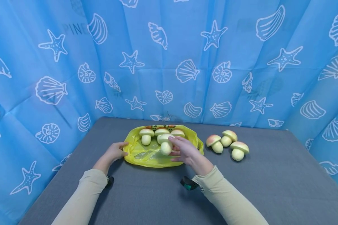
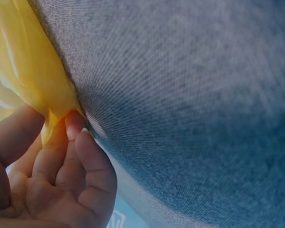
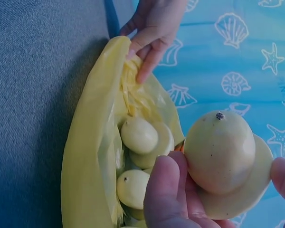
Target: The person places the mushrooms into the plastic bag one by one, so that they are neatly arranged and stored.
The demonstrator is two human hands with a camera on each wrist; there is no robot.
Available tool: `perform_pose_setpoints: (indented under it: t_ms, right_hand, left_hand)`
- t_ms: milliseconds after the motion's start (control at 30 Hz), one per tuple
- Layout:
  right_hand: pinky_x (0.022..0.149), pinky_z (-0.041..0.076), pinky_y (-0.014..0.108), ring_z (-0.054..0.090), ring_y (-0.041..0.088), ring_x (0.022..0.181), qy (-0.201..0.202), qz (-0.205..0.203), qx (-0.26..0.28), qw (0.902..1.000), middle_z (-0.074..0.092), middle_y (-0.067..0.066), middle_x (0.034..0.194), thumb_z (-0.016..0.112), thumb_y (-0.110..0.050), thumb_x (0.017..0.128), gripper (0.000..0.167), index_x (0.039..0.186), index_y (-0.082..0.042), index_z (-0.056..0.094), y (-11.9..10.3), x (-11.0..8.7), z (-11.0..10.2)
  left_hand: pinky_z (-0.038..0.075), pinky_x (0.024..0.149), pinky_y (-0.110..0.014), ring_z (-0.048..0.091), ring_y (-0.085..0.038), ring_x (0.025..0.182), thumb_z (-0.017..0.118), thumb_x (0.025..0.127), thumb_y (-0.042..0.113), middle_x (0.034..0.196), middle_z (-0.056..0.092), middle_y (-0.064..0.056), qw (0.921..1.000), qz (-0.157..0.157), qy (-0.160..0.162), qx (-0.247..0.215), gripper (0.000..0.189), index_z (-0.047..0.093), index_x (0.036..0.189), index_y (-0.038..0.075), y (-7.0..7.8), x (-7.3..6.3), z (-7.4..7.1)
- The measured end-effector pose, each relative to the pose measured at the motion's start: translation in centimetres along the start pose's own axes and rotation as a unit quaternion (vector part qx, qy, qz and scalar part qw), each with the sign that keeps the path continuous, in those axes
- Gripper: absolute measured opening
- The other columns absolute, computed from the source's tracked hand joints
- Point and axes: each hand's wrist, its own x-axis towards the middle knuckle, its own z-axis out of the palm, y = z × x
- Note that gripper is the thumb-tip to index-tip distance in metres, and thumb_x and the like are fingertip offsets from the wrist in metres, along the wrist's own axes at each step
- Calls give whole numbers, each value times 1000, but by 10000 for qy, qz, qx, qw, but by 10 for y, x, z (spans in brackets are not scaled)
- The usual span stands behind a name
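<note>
A yellow plastic bag (image 1: 157, 163) lies with its mouth spread wide on the grey table. My left hand (image 1: 114, 152) pinches the bag's left edge between thumb and fingers; the left wrist view shows the gathered yellow film (image 2: 52, 90) at the fingertips. Over the bag's right part, my right hand (image 1: 188, 152) holds a pale toy mushroom (image 1: 166, 147), its rounded stem toward me. Three more mushrooms sit inside along the far side: one at left (image 1: 146, 139), a middle one (image 1: 161, 132) partly hidden by the held mushroom, and one at right (image 1: 177, 133).
To the right of the bag, three mushrooms with pinkish caps lie close together: a left one (image 1: 214, 144), a back one (image 1: 228, 137) and a front one (image 1: 239, 150). A blue curtain (image 1: 169, 84) with white shells hangs behind the grey table (image 1: 146, 197).
</note>
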Motion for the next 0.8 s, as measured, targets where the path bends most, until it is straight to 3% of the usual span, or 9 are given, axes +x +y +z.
perform_pose_setpoints:
  t_ms: [233, 433, 800]
  right_hand:
    - [78, 50, 44, 59, 23, 82, 39, 69, 71, 9999, 58, 16, 109, 55, -33, 99, 64, 151, -7, 29, 2, 2, 10]
    - [76, 51, 43, 60, 26, 88, 146, 67, 75, 9998, 57, 21, 117, 57, -34, 98, 65, 151, -7, 30, 4, 5, 18]
    - [83, 50, 49, 60, 27, 90, 11, 117, 146, 9998, 56, 22, 120, 57, -34, 98, 64, 150, -7, 31, 8, 11, 33]
  left_hand:
    - [41, 102, -50, 28, -45, 137, 56, 94, -7, 149, 28, -33, 10000, -70, 25, -16, 55, 37, 145, -8, -1, 1, 1]
    - [41, 103, -50, 27, -45, 137, 56, 94, -6, 149, 29, -32, 10000, -87, 19, 21, 54, 37, 145, -8, 0, 0, 1]
    - [40, 104, -51, 27, -45, 138, 56, 94, -6, 150, 29, -31, 9999, -106, 30, 52, 55, 37, 145, -6, -3, 3, 1]
